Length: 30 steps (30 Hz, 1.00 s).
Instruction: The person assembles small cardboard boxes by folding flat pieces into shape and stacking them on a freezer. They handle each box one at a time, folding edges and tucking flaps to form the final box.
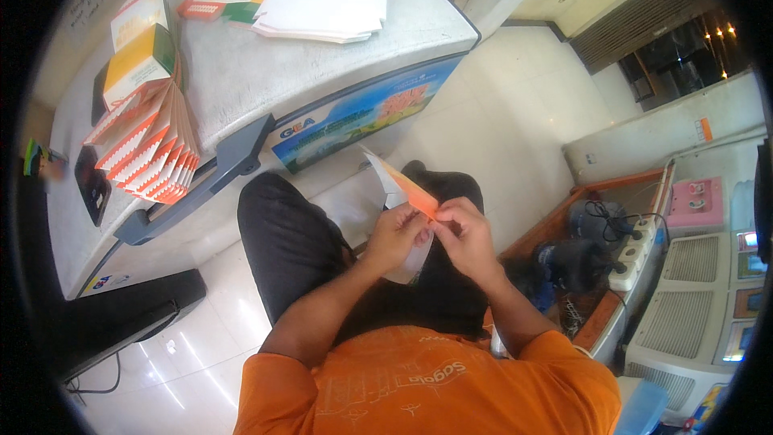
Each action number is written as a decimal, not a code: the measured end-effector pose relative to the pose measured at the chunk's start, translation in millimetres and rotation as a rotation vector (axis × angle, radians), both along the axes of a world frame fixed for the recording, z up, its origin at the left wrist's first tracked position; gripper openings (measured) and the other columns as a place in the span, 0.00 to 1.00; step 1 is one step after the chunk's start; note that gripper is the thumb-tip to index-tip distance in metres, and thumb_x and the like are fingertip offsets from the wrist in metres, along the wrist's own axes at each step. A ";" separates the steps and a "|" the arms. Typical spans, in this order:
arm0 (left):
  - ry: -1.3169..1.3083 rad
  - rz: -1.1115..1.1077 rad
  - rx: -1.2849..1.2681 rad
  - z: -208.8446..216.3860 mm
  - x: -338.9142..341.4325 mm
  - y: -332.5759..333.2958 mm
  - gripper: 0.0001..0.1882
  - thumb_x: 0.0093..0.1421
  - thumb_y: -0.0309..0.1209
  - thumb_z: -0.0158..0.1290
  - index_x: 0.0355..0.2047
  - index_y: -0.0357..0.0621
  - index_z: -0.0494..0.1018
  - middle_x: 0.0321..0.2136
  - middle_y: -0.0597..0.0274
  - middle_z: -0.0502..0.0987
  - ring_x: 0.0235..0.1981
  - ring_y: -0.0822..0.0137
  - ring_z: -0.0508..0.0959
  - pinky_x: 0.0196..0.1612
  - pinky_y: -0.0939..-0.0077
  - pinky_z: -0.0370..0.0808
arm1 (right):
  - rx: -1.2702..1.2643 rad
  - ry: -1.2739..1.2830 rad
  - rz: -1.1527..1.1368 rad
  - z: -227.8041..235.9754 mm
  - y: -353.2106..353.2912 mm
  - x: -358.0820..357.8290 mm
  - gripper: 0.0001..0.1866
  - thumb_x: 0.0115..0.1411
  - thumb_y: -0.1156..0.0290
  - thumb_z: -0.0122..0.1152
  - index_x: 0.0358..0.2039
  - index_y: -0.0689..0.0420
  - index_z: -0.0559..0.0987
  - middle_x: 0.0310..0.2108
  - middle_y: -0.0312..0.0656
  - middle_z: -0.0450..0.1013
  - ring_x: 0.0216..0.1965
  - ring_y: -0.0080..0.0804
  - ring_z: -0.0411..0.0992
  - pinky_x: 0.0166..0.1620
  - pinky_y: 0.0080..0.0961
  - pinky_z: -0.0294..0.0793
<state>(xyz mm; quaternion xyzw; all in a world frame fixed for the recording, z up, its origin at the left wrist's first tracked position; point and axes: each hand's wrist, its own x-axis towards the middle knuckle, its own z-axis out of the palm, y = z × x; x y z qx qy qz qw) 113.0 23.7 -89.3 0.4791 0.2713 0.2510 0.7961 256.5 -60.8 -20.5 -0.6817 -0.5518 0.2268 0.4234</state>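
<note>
Honestly, biggest thing up top is the chest freezer (266,72) from 10 to 12 o'clock, with a fanned row of folded cartons (153,153) at 9 and a loose pile of flat blanks (326,0) at 12. We're sitting with the flat carton blank (407,189) dead centre, over our lap, both hands pinched on its lower orange end. It looks like thin card: light, bendy, stiff only along its creases, easy to crumple, so we'd say grip near the fold lines, not mid-panel. Left hand (396,235) is closed on the blank's edge; right hand (469,234) is closed on it too, thumb and fingertips nipping the corner. Hard to make out: the blank's lower part is hidden behind our fingers, and the clutter in the wooden tray (600,274) at 3 o'clock is murky.
</note>
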 end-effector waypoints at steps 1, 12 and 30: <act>-0.035 -0.010 0.041 -1.2 -0.7 0.9 0.07 0.68 0.28 0.51 0.36 0.36 0.75 0.26 0.65 0.77 0.27 0.76 0.75 0.33 0.79 0.73 | -0.001 0.035 -0.015 0.5 0.7 0.6 0.08 0.56 0.83 0.66 0.36 0.64 0.79 0.37 0.46 0.75 0.36 0.37 0.77 0.38 0.27 0.77; -0.025 -0.018 0.117 0.0 -1.3 -1.2 0.12 0.68 0.26 0.52 0.49 0.35 0.76 0.31 0.66 0.79 0.30 0.77 0.75 0.36 0.79 0.74 | -0.077 0.203 0.014 3.1 8.7 17.1 0.03 0.61 0.80 0.63 0.36 0.65 0.81 0.39 0.44 0.74 0.38 0.29 0.75 0.40 0.23 0.75; 0.049 0.053 0.188 -3.4 -9.9 5.3 0.10 0.67 0.26 0.56 0.45 0.34 0.78 0.34 0.65 0.80 0.35 0.76 0.77 0.41 0.78 0.75 | -0.003 0.315 0.019 -8.3 15.1 5.6 0.02 0.59 0.81 0.65 0.30 0.64 0.79 0.38 0.41 0.73 0.40 0.29 0.73 0.43 0.23 0.72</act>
